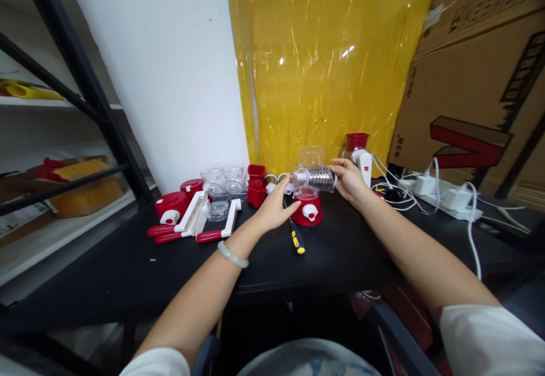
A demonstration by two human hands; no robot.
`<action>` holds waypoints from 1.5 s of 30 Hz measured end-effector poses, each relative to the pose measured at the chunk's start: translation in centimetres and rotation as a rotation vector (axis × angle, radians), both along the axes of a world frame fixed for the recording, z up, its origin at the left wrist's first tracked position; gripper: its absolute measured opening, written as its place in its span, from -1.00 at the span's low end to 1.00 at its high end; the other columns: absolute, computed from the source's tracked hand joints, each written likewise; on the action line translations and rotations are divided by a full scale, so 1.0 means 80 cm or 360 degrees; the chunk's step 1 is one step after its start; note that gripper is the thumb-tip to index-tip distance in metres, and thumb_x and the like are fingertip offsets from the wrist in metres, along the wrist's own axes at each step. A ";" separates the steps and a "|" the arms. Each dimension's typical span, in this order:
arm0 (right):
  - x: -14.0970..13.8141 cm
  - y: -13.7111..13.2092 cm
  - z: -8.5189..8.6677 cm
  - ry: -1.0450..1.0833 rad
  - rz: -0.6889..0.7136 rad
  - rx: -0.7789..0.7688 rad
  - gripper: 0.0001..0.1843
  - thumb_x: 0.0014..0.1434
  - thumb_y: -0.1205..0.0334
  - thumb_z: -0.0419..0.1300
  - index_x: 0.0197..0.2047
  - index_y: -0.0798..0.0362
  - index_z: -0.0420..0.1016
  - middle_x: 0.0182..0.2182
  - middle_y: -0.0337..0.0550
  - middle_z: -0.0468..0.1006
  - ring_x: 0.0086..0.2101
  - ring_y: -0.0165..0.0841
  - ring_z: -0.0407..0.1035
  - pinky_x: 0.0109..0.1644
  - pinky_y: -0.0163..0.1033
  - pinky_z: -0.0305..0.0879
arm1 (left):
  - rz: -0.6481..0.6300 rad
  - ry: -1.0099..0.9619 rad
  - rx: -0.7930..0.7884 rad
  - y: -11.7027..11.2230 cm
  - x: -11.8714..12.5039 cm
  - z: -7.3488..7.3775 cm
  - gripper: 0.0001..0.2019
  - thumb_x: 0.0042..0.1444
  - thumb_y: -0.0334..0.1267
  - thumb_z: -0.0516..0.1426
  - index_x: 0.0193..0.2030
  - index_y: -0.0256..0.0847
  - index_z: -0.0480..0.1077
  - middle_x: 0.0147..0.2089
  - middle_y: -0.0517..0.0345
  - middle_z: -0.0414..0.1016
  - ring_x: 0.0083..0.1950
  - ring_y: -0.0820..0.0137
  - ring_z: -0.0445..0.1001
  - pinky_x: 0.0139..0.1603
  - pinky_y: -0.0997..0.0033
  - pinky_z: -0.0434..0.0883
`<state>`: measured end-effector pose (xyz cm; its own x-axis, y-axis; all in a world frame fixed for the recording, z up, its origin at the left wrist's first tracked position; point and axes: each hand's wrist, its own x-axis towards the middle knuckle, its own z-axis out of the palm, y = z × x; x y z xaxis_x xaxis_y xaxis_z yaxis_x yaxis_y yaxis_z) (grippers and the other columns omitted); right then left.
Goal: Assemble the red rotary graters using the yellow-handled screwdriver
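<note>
A rotary grater (310, 186) with a red base, clear hopper and metal drum stands on the black table (128, 262). My right hand (349, 180) is closed around the right end of the metal drum. My left hand (275, 208) rests on the table just left of the red base, fingers curved and touching it, holding nothing that I can see. A yellow-and-black screwdriver (297, 237) lies on the table just below the base, between my hands.
Left of my hands lie red-and-white crank handles (200, 225), a second red base (171, 205), clear hoppers (223, 180) and red cups (256, 186). A white power strip (443, 197) with cables sits right. Behind are a yellow plastic sheet (323, 63), cardboard boxes (481, 92) and metal shelving (63, 109).
</note>
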<state>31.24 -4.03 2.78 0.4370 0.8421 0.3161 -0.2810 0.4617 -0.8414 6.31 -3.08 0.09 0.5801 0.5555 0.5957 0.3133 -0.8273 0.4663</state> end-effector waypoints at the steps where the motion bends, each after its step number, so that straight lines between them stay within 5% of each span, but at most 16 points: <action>1: -0.002 0.001 -0.001 0.0035 0.0028 0.0018 -0.65 -0.18 0.35 0.32 -0.27 -0.01 0.38 -0.52 -0.31 0.41 -0.44 -0.39 0.33 -0.32 -0.27 0.31 | -0.0005 0.0021 0.0047 -0.002 -0.001 0.000 -0.23 0.22 -0.11 0.15 0.48 -0.22 -0.09 0.50 -0.18 -0.02 0.51 0.11 0.00 0.47 -0.04 0.05; 11: -0.005 0.001 -0.039 0.0167 0.0124 0.0288 -0.65 -0.16 0.25 0.41 -0.25 -0.05 0.47 -0.49 -0.33 0.45 -0.41 -0.42 0.37 -0.26 -0.24 0.36 | -0.0011 0.0356 0.0235 -0.030 -0.005 -0.009 -0.12 0.24 -0.15 0.11 0.51 -0.28 -0.37 0.55 -0.19 -0.32 0.54 0.12 -0.19 0.50 0.01 0.02; 45: -0.002 -0.008 -0.033 -0.0037 0.0028 0.0262 -0.43 -0.18 0.06 0.48 -0.13 -0.08 0.36 -0.48 -0.32 0.52 -0.45 -0.39 0.43 -0.35 -0.26 0.38 | -0.0057 0.0343 0.0204 -0.033 0.003 -0.015 -0.10 0.27 -0.13 0.09 0.51 -0.23 -0.47 0.55 -0.17 -0.44 0.55 0.11 -0.29 0.51 -0.01 -0.05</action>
